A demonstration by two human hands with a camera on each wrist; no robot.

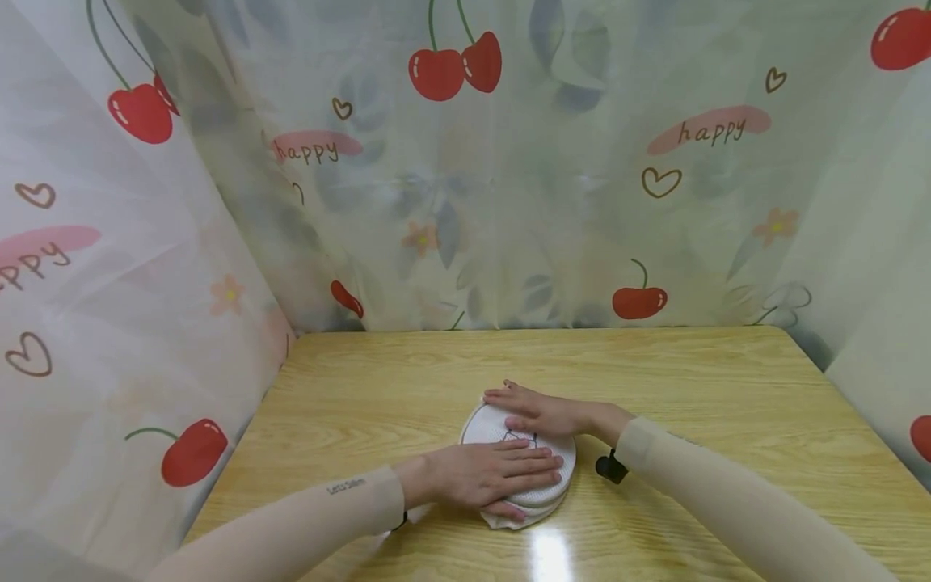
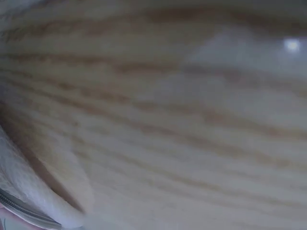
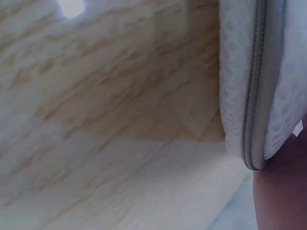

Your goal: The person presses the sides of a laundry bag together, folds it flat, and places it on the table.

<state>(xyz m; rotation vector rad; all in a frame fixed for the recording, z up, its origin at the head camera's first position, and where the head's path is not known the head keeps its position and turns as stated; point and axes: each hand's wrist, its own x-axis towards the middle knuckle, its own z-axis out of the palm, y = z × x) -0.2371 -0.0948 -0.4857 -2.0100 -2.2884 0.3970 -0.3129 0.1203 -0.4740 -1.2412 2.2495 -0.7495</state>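
A round white mesh laundry bag [image 1: 480, 426] with dark line drawing on top lies flattened on the table, in the middle near the front. Across its lower part rests my left hand [image 1: 489, 475], fingers extended to the right. My right hand [image 1: 550, 414] lies over the upper part, its fingers stretched toward the left edge. In the right wrist view a grey zipper [image 3: 256, 91] runs along the bag's honeycomb mesh side [image 3: 235, 96]. Only a corner of the mesh edge [image 2: 36, 187] shows in the left wrist view. What the bag holds, if anything, is hidden.
The wood-grain table [image 1: 378, 380] reflects light near its front edge. Behind it and at both sides hangs a pale curtain [image 1: 494, 202] printed with cherries, hearts and lettering. A black wrist camera [image 1: 611, 467] sits under my right wrist.
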